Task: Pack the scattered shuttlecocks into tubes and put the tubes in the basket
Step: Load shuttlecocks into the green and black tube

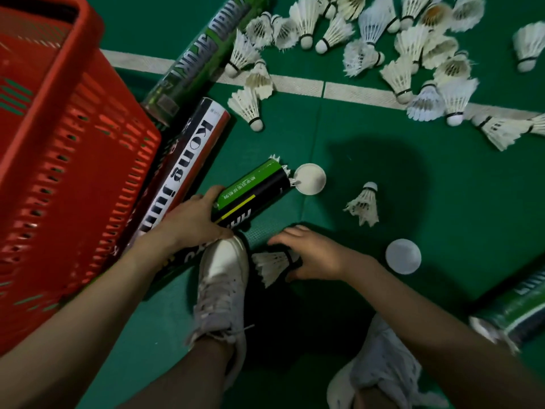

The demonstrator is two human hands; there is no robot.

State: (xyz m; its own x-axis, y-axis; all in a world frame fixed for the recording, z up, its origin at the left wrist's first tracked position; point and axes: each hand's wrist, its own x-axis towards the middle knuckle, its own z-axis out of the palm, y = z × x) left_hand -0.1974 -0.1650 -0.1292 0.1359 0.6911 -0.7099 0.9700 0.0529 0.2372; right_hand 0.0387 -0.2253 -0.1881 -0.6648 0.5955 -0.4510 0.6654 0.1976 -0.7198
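Note:
My left hand (193,221) grips the lower end of a green-and-black tube (250,190) that lies tilted on the green floor, feathers poking out of its open far end. My right hand (314,255) is closed on a white shuttlecock (271,265) just right of my left shoe, feathers pointing left. A red plastic basket (59,160) stands at the left. Many loose shuttlecocks (413,48) lie scattered across the top. One single shuttlecock (364,203) lies apart, right of the tube.
A white "Kong jun" tube (182,169) and a green tube (203,54) lie against the basket. Two round white lids (309,178) (403,256) lie on the floor. Another green tube (513,311) lies at the right edge. My white shoes (221,290) are below.

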